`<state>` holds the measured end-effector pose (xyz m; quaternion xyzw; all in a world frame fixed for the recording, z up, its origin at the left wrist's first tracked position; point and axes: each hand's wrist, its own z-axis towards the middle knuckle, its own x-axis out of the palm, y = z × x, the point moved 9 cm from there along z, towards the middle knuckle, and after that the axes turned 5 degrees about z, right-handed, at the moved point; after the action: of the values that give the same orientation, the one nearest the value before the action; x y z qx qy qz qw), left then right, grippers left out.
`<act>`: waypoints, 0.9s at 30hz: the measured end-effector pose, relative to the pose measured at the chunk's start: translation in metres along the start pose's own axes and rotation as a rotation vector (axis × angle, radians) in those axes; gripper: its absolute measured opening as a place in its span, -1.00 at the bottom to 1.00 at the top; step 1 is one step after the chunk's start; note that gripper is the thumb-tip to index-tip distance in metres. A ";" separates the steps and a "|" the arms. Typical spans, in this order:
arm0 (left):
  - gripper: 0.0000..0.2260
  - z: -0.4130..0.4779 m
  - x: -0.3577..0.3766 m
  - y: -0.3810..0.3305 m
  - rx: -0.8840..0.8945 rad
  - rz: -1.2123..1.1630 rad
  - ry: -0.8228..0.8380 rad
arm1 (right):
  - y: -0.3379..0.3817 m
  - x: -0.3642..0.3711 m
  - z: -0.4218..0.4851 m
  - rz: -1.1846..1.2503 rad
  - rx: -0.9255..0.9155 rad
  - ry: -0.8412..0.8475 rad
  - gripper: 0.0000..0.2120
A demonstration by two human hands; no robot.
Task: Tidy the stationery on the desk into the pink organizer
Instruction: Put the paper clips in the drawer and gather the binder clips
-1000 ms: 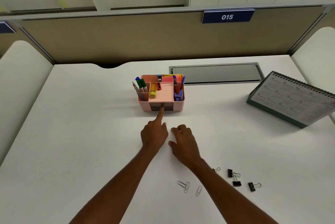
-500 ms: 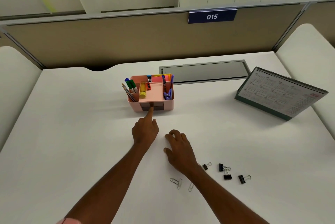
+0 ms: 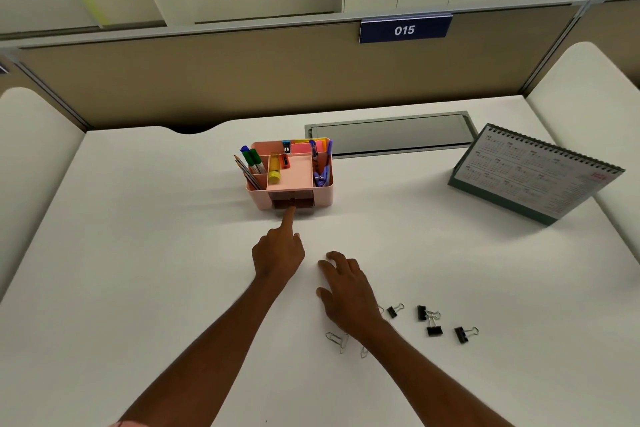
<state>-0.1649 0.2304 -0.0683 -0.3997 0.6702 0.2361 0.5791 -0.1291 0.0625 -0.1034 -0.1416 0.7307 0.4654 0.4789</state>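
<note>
Fingers [image 3: 290, 215]: left index stretched straight, tip touching the front of the small drawer [image 3: 304, 202], the others folded back, nothing gripped; those of the right hand [image 3: 348, 288] loosely bent on the worktop [image 3: 138, 253], nothing visibly held.
Step in hand: probably working the drawer with the left hand [image 3: 277, 253], to make room for the small clips; pushing or hooking it, cannot tell.
Next move: likely needs the drawer drawn out far enough to drop things in, then a fine pinch on thin wire lying flat, one piece at a time or swept together.
Pink organizer [image 3: 322, 196]: near the middle of the worktop, toward the back, upright, front facing the person; drawer dark, set low in the front wall, about flush.
Contents: green markers [image 3: 254, 160] and pencils [image 3: 247, 172] leaning in the left compartments, yellow glue stick [image 3: 274, 170] lying in a middle one, sticky notes [image 3: 311, 146] at the back, purple pens [image 3: 328, 149] on the right; wide middle tray mostly bare.
Left to tidy: paper clips [image 3: 336, 339] just beside the right wrist, black binder clips [image 3: 434, 329] scattered a little further right, all well apart from the organizer.
Beyond: desk calendar [image 3: 533, 177] standing at the right, grey cable hatch [image 3: 388, 136] just behind the organizer.
</note>
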 end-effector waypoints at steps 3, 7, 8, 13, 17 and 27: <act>-0.39 -0.011 0.004 0.004 0.006 0.007 0.009 | 0.000 0.001 -0.004 -0.010 -0.010 0.025 -0.46; -0.40 -0.022 0.011 0.010 0.016 0.012 0.020 | 0.000 0.002 -0.007 -0.032 -0.022 0.045 -0.46; -0.40 -0.024 0.012 0.011 0.016 0.009 0.025 | 0.000 0.003 -0.008 -0.034 -0.019 0.051 -0.47; -0.37 -0.029 0.015 0.013 0.024 0.000 0.021 | 0.004 0.001 -0.011 0.007 -0.025 0.060 -0.48; -0.39 -0.040 0.018 0.014 0.037 -0.064 0.011 | 0.007 -0.004 -0.046 0.057 -0.109 0.019 -0.48; -0.73 -0.126 0.050 -0.009 0.426 -0.347 -0.020 | -0.014 0.033 -0.176 -0.261 -0.273 0.185 -0.08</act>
<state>-0.2323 0.1137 -0.0875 -0.3752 0.6203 -0.0091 0.6887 -0.2363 -0.0804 -0.1194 -0.3407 0.6773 0.4791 0.4424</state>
